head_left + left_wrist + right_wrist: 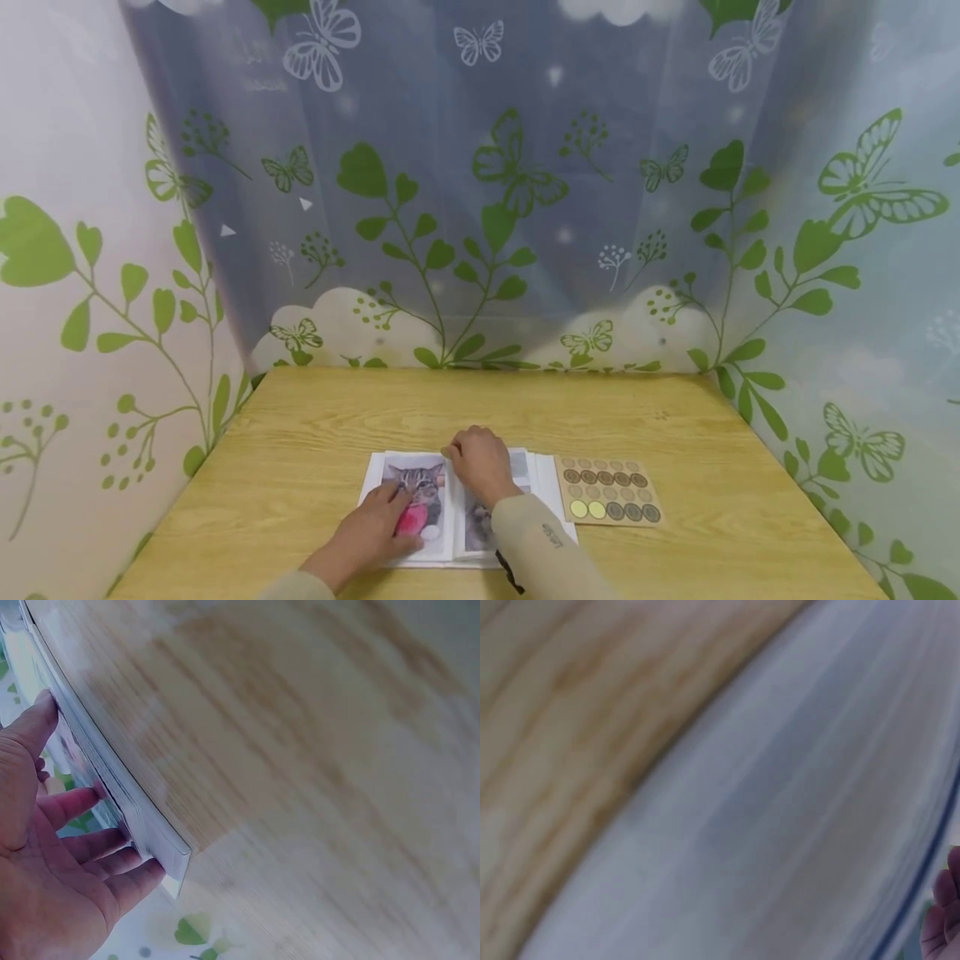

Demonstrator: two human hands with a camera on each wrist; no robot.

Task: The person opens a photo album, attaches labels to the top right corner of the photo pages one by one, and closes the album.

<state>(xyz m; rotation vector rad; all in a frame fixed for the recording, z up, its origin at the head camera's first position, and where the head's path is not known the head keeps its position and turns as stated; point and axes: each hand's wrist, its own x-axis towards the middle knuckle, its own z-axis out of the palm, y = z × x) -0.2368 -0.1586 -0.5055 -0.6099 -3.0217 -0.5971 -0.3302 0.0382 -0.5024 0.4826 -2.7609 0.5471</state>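
A photo album (551,483) with white edges lies spread on the table. On its left page is a photo of a tabby cat (420,475) with a bright pink patch. My left hand (382,521) rests on that page, fingers extended over the cat photo. In the left wrist view, the fingertips of my left hand (82,855) touch the stacked pages. My right hand (483,467) is bent over the album's top, beside the centre fold, its fingertips mostly hidden; I cannot tell whether they pinch the page. Another cat photo (476,525) shows partly beneath my right forearm.
Right of the album, touching or nearly touching its edge, lies a tan sheet of round stickers (611,492), several brown and two yellow-green. The wooden table (300,417) meets a leaf-and-butterfly curtain (465,250) at the back and sides.
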